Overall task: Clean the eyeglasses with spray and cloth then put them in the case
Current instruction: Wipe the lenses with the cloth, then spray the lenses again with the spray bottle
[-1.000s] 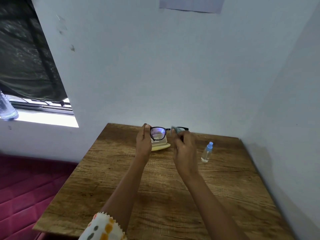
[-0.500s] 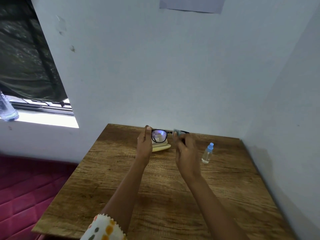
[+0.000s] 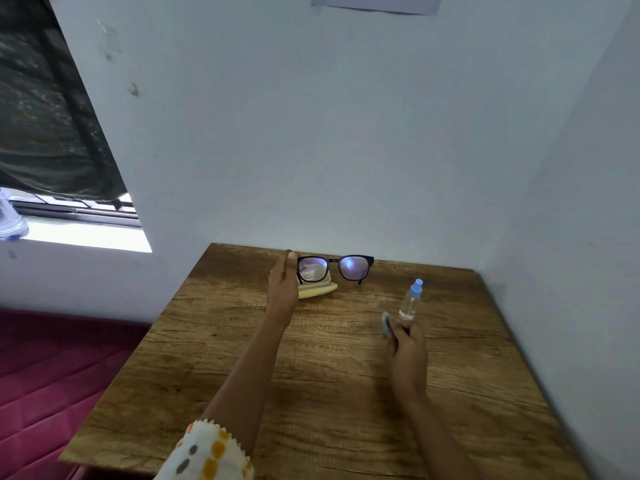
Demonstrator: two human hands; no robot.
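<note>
My left hand (image 3: 283,287) holds the black-framed eyeglasses (image 3: 335,268) by their left end, lifted above the back of the wooden table (image 3: 311,375), lenses facing me. Just below and behind them lies the yellow case (image 3: 318,291), partly hidden by that hand. My right hand (image 3: 407,348) is lower and to the right, pinching a small pale blue cloth (image 3: 386,324). Its fingertips reach the base of the clear spray bottle (image 3: 410,301) with the blue cap, which stands upright on the table.
White walls close off the table at the back and on the right. A window (image 3: 69,209) with a dark curtain is at the left, with a plastic bottle (image 3: 10,220) on its sill. A maroon quilted surface (image 3: 52,375) lies left of the table.
My right hand left the right lens and moved down and to the right with the cloth, reaching the spray bottle. The left hand kept the eyeglasses raised.
</note>
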